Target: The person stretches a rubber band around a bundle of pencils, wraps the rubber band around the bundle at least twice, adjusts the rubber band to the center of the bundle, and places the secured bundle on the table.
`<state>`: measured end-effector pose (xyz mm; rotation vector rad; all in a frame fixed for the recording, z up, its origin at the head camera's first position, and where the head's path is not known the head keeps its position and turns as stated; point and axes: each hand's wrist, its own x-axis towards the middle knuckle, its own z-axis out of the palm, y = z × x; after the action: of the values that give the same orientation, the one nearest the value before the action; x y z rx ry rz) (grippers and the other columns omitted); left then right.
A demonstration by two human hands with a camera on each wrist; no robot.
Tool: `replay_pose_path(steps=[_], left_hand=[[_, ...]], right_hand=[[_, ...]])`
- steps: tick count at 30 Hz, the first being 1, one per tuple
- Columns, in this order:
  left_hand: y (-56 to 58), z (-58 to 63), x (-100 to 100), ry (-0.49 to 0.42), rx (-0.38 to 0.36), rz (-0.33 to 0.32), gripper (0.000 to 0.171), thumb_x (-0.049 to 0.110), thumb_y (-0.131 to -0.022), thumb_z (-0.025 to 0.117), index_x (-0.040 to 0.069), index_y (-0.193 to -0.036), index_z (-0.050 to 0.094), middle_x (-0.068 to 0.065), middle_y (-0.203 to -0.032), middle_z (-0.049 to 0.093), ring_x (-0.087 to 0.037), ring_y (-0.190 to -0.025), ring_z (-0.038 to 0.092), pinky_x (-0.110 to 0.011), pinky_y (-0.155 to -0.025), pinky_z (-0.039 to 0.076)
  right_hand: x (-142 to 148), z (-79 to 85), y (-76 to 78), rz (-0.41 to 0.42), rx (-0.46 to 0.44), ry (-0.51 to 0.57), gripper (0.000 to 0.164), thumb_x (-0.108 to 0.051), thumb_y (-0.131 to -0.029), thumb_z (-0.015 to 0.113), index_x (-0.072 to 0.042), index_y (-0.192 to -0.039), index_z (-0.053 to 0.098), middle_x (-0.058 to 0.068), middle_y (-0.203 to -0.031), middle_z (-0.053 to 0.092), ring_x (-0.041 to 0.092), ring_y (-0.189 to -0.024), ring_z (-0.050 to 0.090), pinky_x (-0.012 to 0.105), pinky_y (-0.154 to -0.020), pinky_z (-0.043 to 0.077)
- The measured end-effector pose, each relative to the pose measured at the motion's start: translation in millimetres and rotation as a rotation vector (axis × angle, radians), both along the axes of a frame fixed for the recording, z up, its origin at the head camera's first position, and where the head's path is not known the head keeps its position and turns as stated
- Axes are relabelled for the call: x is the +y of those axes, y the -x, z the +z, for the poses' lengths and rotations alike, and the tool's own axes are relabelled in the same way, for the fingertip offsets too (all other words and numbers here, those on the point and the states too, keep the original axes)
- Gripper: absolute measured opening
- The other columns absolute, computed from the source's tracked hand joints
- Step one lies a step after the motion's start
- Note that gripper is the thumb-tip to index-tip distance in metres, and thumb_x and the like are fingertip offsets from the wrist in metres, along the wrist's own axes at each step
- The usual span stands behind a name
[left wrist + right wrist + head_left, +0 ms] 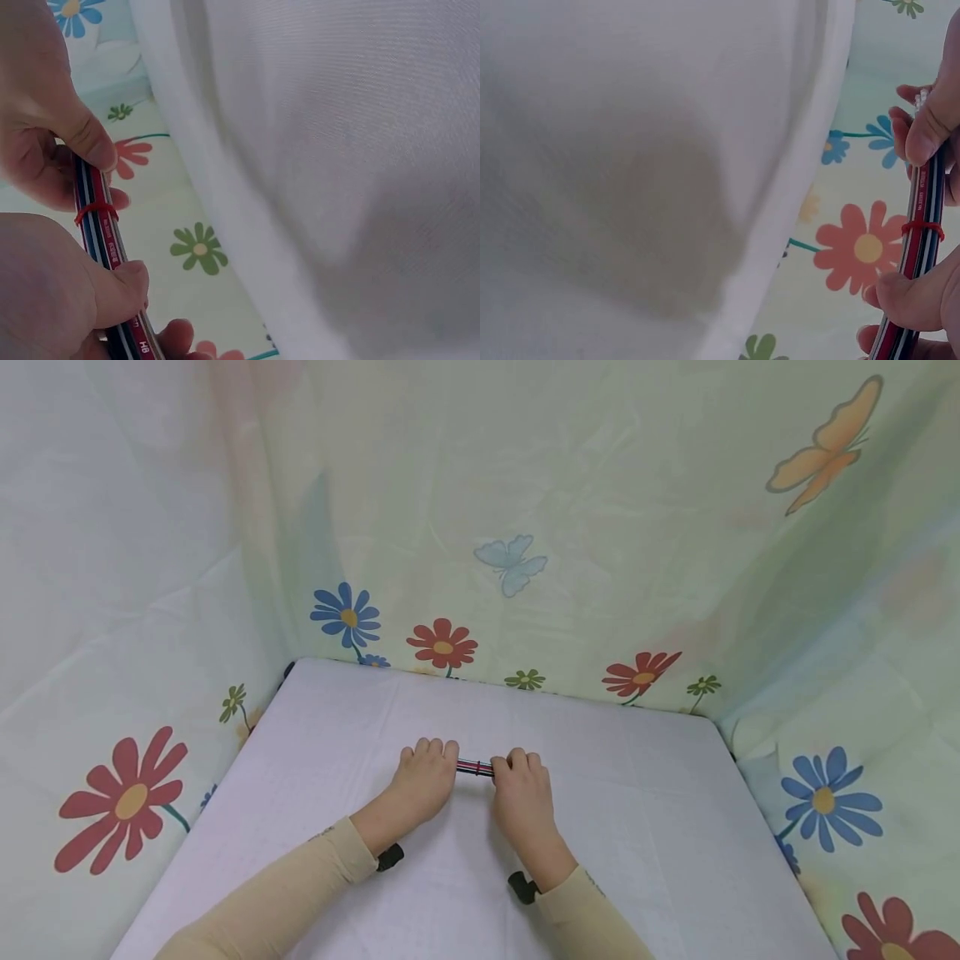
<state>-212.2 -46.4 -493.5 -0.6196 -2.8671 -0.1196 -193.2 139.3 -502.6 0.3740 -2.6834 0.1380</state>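
Note:
A bundle of striped pencils [467, 766], in red, black and silver, spans between both hands over the far half of the table. The left hand [423, 781] grips one end, its thumb lying along the pencils in the left wrist view. At the other end the right hand [522, 793] holds on with thumb and curled fingers. A red rubber band [96, 210] circles the bundle in the gap between the hands. HB lettering shows on one pencil in the left wrist view. The palms hide much of both ends.
A white cloth covers the table [645, 827]. Fabric curtains [600, 485] printed with flowers and butterflies enclose its back and sides. Dark wrist cameras [522, 887] sit under both forearms, beside beige sleeves [277, 893].

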Motion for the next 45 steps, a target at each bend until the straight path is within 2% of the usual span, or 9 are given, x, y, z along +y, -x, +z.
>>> replay_pose_path(steps=[8, 11, 15, 19, 25, 31, 37, 45], left_hand=[[1.6, -11.1, 1.9, 0.063, 0.139, -0.011, 0.012, 0.018, -0.104, 0.065, 0.009, -0.100, 0.058, -0.008, -0.093, 0.055, -0.024, -0.086, 0.051, -0.037, -0.069, 0.036], [1.8, -15.8, 2.6, 0.057, 0.149, -0.011, 0.013, 0.018, -0.103, 0.065, 0.009, -0.097, 0.057, -0.008, -0.091, 0.055, -0.024, -0.084, 0.050, -0.037, -0.068, 0.035], [2.7, -21.1, 3.7, 0.063, 0.092, -0.005, 0.011, 0.017, -0.105, 0.062, 0.008, -0.102, 0.057, -0.008, -0.094, 0.055, -0.024, -0.087, 0.051, -0.037, -0.070, 0.038], [4.8, -26.9, 4.8, 0.076, 0.034, 0.003, 0.011, 0.018, -0.107, 0.059, 0.008, -0.105, 0.057, -0.008, -0.096, 0.055, -0.024, -0.089, 0.051, -0.037, -0.071, 0.040], [6.4, -36.0, 6.7, 0.074, -0.001, 0.007, 0.012, 0.019, -0.109, 0.057, 0.008, -0.104, 0.057, -0.008, -0.095, 0.055, -0.024, -0.090, 0.050, -0.037, -0.071, 0.040], [8.5, -39.5, 7.0, 0.075, -0.010, 0.000, 0.014, 0.018, -0.110, 0.055, 0.008, -0.101, 0.056, -0.008, -0.093, 0.054, -0.023, -0.088, 0.048, -0.036, -0.070, 0.038], [10.9, -41.8, 8.3, 0.080, -0.069, -0.002, 0.013, 0.017, -0.110, 0.053, 0.008, -0.101, 0.054, -0.008, -0.095, 0.053, -0.023, -0.089, 0.048, -0.037, -0.071, 0.038], [12.1, -43.7, 8.4, 0.120, -0.139, 0.003, 0.015, 0.021, -0.112, 0.050, 0.007, -0.107, 0.054, -0.009, -0.100, 0.053, -0.024, -0.093, 0.047, -0.038, -0.073, 0.039]], right_hand=[[3.4, -5.4, 4.5, 0.010, -0.045, -0.009, 0.017, -0.008, -0.094, 0.080, -0.005, -0.106, 0.068, 0.009, -0.094, 0.067, 0.028, -0.082, 0.057, 0.039, -0.071, 0.048], [4.5, -8.3, 6.0, 0.014, -0.062, -0.015, 0.017, -0.006, -0.094, 0.078, -0.007, -0.101, 0.063, 0.009, -0.091, 0.065, 0.027, -0.079, 0.056, 0.039, -0.069, 0.048], [5.0, -13.0, 8.0, 0.002, -0.083, -0.042, 0.015, -0.005, -0.095, 0.076, -0.007, -0.099, 0.062, 0.010, -0.093, 0.063, 0.028, -0.083, 0.054, 0.041, -0.071, 0.047], [4.0, -18.7, 8.8, -0.024, -0.145, -0.080, 0.006, -0.005, -0.101, 0.068, -0.005, -0.103, 0.062, 0.011, -0.099, 0.062, 0.031, -0.092, 0.054, 0.046, -0.079, 0.047], [2.9, -27.3, 10.1, -0.037, -0.205, -0.142, 0.004, -0.007, -0.106, 0.059, -0.005, -0.103, 0.058, 0.011, -0.100, 0.060, 0.030, -0.095, 0.051, 0.048, -0.086, 0.044], [2.7, -30.9, 11.3, -0.026, -0.262, -0.154, 0.004, -0.008, -0.108, 0.057, -0.005, -0.105, 0.057, 0.010, -0.101, 0.059, 0.029, -0.095, 0.051, 0.047, -0.084, 0.045], [2.8, -34.9, 11.5, -0.016, -0.274, -0.135, 0.006, -0.007, -0.108, 0.054, -0.004, -0.103, 0.057, 0.010, -0.099, 0.059, 0.028, -0.092, 0.050, 0.044, -0.078, 0.045], [2.7, -37.4, 10.4, -0.016, -0.276, -0.115, 0.007, -0.008, -0.108, 0.054, -0.005, -0.102, 0.056, 0.011, -0.099, 0.055, 0.029, -0.093, 0.048, 0.045, -0.077, 0.041]])
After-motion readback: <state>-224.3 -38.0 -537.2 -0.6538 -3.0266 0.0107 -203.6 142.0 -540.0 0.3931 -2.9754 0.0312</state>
